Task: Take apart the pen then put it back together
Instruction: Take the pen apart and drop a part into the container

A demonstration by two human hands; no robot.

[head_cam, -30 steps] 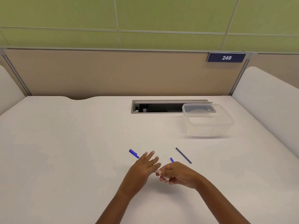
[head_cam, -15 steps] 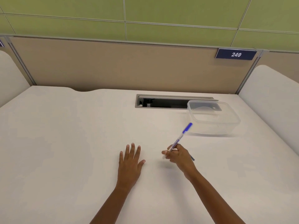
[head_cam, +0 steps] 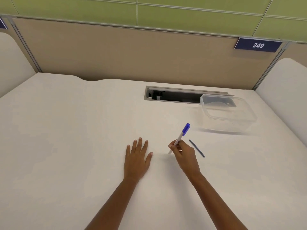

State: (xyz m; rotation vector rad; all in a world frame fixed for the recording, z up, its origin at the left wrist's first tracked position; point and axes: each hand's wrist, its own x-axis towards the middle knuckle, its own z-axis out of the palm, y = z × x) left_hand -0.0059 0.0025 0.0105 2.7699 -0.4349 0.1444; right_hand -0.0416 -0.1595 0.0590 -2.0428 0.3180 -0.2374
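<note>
The left hand (head_cam: 137,159) lay flat on the white tabletop (head_cam: 66,146), palm down. Its fingers were straight and slightly spread, its grip slack and holding nothing. Behind it, toward the partition, sat the dark cable slot (head_cam: 174,97) cut into the tabletop.

Just right of the left hand and apart from it, the right hand (head_cam: 185,154) had its grip closed around the pen (head_cam: 180,136), pinching the white barrel low down as if for writing. The pen stood tilted, its blue cap (head_cam: 186,127) on the upper end, leaning up and to the right. Its lower end was at or very near the tabletop. That end was blurred, so I could not tell whether a tip piece was fitted there.

Beside the right hand, on its right, a thin dark ink refill (head_cam: 196,148) lay loose on the tabletop, slanting away, touched by neither hand. Farther right and back stood a clear plastic container (head_cam: 224,125), well apart from the pen, and above it on the partition a blue plate numbered 249 (head_cam: 258,45).

By my reading, the taking apart was done and the reassembly was only partly done. Barrel and cap were joined, but the refill lay outside the barrel. It would need to go back in, and the end closed over it, before the pen counted as whole.
</note>
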